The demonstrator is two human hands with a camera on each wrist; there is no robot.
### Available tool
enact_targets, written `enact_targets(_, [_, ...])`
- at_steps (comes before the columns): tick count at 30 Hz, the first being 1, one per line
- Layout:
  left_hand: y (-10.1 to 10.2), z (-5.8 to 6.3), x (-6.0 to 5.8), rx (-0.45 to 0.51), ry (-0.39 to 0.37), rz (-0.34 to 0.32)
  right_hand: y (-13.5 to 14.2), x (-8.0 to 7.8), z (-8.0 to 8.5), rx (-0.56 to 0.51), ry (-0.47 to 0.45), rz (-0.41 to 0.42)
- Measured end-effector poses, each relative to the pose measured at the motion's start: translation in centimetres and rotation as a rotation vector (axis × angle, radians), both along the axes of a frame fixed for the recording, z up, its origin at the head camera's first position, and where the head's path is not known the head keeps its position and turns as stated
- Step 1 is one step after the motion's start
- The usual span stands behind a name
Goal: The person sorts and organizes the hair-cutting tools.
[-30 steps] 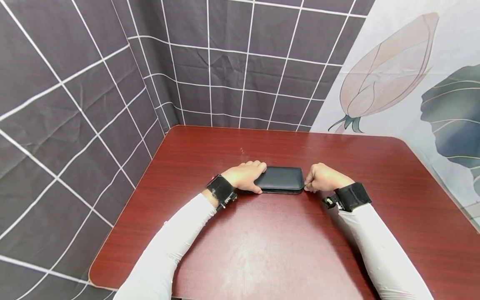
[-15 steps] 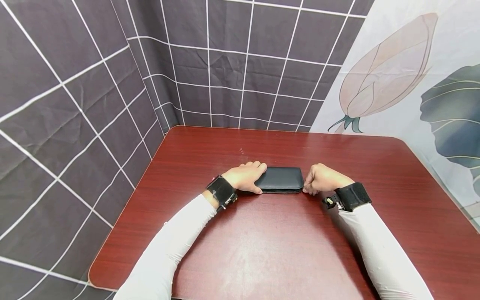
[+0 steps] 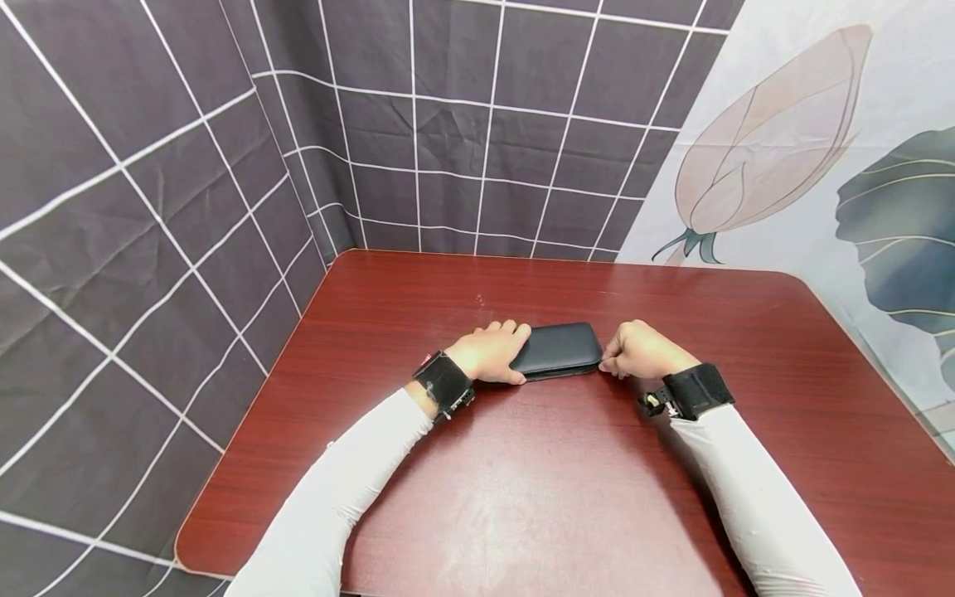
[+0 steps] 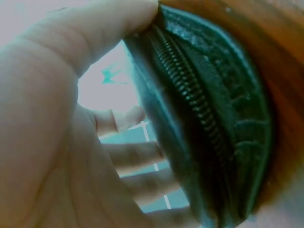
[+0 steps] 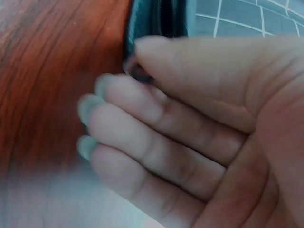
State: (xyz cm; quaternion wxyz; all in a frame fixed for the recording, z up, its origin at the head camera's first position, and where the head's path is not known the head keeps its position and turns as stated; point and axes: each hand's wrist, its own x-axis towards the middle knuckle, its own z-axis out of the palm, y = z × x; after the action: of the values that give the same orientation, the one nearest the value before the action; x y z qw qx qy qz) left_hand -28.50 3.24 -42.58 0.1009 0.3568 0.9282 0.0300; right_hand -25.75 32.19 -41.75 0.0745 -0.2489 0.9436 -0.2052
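Note:
A black leather zip wallet (image 3: 558,348) lies on the table between my hands, its right end angled slightly away from me. My left hand (image 3: 488,352) grips the left end, thumb along the near side and fingers over the far side. In the left wrist view, a zipper (image 4: 185,85) runs along the wallet's edge between two stitched leather sides. At the near right corner my right hand (image 3: 640,348) pinches the small dark zipper pull (image 5: 138,71) between thumb and index finger. The other right fingers curl beneath, and the pull is mostly covered by the fingertips.
The reddish-brown wooden table (image 3: 477,473) has rounded corners. A dark gridded cloth (image 3: 448,133) hangs behind it and along the left. At the right hangs a white cloth (image 3: 791,240) with a flower bud and leaf print.
The wallet's right end has swung slightly away from me, and my right hand has shifted a little back and left with it. My left hand has kept its grip almost in place.

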Motion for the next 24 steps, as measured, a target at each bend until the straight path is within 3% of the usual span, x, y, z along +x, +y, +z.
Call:
enact_targets(8, [0.7, -0.2, 0.7, -0.025, 0.011, 0.085, -0.4, -0.3, -0.4, 0.030, 0.160, -0.074])
enact_targets(14, [1.3, -0.1, 1.7, -0.020, 0.089, 0.106, -0.5, -0.7, -1.3, 0.050, 0.228, -0.141])
enact_targets(20, [2.0, 0.0, 3.0, -0.040, 0.153, 0.128, -0.9, -0.9, -1.6, 0.035, 0.248, -0.207])
enact_targets(24, [2.5, 0.4, 4.0, -0.033, 0.135, 0.144, -1.1, -1.0, -1.7, 0.037, 0.248, -0.248])
